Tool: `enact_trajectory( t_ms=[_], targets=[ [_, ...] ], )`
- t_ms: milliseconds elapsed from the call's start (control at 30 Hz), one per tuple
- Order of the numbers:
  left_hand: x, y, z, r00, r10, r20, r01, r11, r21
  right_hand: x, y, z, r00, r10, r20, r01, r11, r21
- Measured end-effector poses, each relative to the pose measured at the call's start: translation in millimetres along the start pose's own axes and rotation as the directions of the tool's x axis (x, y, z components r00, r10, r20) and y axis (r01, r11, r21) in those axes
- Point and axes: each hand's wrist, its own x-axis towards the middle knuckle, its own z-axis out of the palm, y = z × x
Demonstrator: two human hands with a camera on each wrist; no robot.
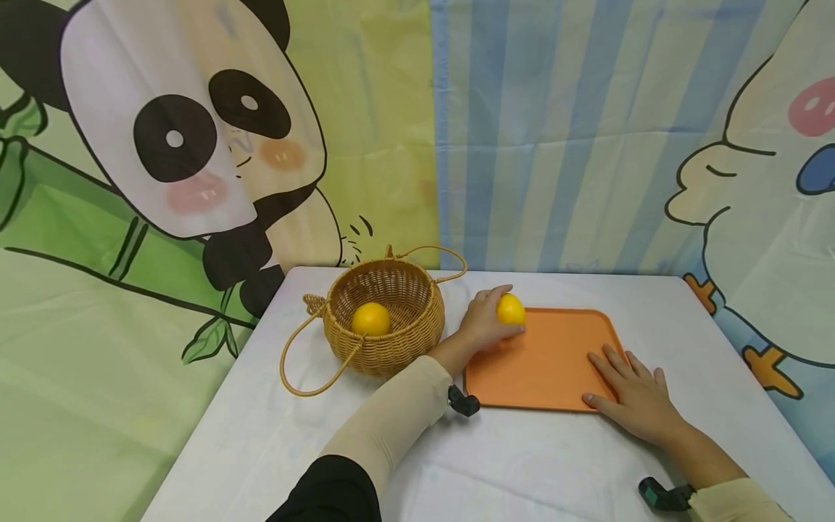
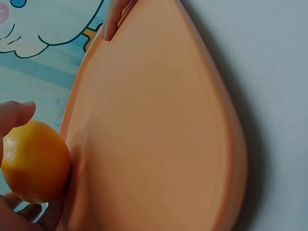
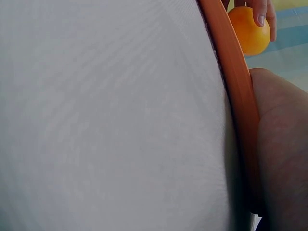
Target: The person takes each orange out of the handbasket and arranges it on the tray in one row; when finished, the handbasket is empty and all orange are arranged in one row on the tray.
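Observation:
Between the thumb and fingers of my left hand (image 1: 484,320) is an orange (image 1: 512,309), gripped at the back left part of the orange tray (image 1: 541,366). In the left wrist view this orange (image 2: 37,161) shows close by the tray's rim, with thumb above and fingertips below. My right hand (image 1: 636,400) rests with spread fingers on the tray's right edge. The right wrist view shows part of that hand (image 3: 284,144) against the tray's side (image 3: 240,91). To the left of the tray stands a wicker basket (image 1: 385,357), holding a second orange (image 1: 371,319).
The basket's two loop handles hang outward, one handle (image 1: 287,362) to the front left and the other (image 1: 457,254) to the back right. A white cloth covers the table (image 1: 509,464). Behind it hangs a printed curtain (image 1: 554,145) with cartoon animals.

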Motion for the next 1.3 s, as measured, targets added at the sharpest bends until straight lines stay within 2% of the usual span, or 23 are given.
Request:
enact_trajectory(
  t_ms=[467,833,1067,1300],
  targets=[
    [-1.3,2.6,-11.7,0.999,0.039,-0.019,-0.039,0.999,0.032,1,-1,-1.4,1.0,-0.006,-0.002,0.006,1.0,0.001],
    [-6.8,13.4,-24.8,0.997,0.068,-0.039,-0.066,0.997,0.051,2,-1,-0.9,1.0,-0.01,0.006,0.01,1.0,0.003],
    [-13.9,28.4,-36.3,0.99,0.135,-0.03,-0.133,0.99,0.05,2,-1,-0.3,1.0,-0.007,0.007,0.007,1.0,0.001],
    [-23.3,50.1,-56.5,0.985,0.17,0.008,-0.17,0.985,0.038,1,-2,-2.5,1.0,0.009,0.018,-0.009,1.0,-0.007]
  ],
)
